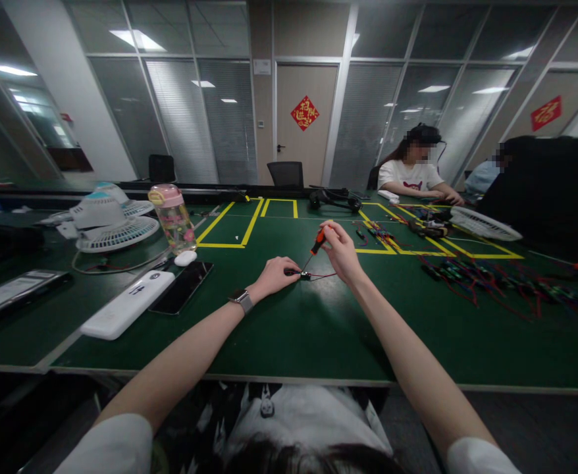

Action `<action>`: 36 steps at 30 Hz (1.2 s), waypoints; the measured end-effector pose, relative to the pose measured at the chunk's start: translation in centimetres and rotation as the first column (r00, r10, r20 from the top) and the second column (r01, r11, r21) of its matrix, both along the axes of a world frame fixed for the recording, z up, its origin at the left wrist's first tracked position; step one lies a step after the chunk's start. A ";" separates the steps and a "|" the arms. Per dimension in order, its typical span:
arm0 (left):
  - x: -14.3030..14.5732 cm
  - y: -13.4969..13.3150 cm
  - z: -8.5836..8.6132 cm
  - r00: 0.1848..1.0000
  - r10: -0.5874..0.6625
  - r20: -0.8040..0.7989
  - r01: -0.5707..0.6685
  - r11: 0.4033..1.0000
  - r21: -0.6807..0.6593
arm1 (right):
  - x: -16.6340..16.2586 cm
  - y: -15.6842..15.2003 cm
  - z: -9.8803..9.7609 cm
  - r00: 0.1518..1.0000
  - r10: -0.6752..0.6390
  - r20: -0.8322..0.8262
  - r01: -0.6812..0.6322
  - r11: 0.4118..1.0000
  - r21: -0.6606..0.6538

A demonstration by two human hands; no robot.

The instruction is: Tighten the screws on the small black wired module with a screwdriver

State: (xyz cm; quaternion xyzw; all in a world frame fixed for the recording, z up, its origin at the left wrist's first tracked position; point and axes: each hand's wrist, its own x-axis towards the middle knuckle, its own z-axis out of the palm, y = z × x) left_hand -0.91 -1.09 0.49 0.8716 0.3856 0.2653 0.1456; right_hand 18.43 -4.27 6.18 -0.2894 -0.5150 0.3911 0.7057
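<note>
One wired module [305, 275], left hand [274, 274] tight on it, right hand [341, 250] above around screwdriver [317, 242].

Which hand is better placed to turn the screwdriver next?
Right, I'd judge: the right hand holds the orange screwdriver, which slants down to the small wired part. The left hand is low beside that part, probably better for steadying it.

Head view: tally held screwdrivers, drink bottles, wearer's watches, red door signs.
Held screwdriver: 1
Drink bottle: 1
Wearer's watch: 1
Red door signs: 2
Total: 5
</note>
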 end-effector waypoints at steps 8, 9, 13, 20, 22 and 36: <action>0.0 -0.2 0.2 1.000 0.007 -0.003 -0.007 1.000 -0.003 | 0.1 0.1 -0.5 0.996 -0.077 0.047 0.073 0.995 0.070; 0.0 -0.2 0.2 1.000 0.010 -0.004 -0.010 1.000 -0.003 | 0.0 0.1 -0.5 0.999 -0.050 0.021 0.049 0.997 0.059; 0.0 -0.3 0.3 1.000 0.009 -0.011 -0.009 1.000 0.001 | -0.6 0.0 -0.4 0.999 0.014 -0.048 -0.013 1.000 0.009; 0.0 -0.2 0.2 1.000 0.002 0.002 -0.002 1.000 0.001 | 0.1 0.0 -0.3 1.000 -0.001 0.018 0.001 1.000 -0.012; 0.0 -0.1 0.1 1.000 0.002 0.005 -0.002 1.000 0.002 | 0.1 -0.1 -0.3 1.000 0.002 0.004 -0.002 1.000 0.000; 0.0 -0.1 0.1 1.000 -0.001 0.006 0.001 1.000 0.004 | 0.3 0.2 -0.5 0.998 -0.052 0.033 0.052 0.999 0.004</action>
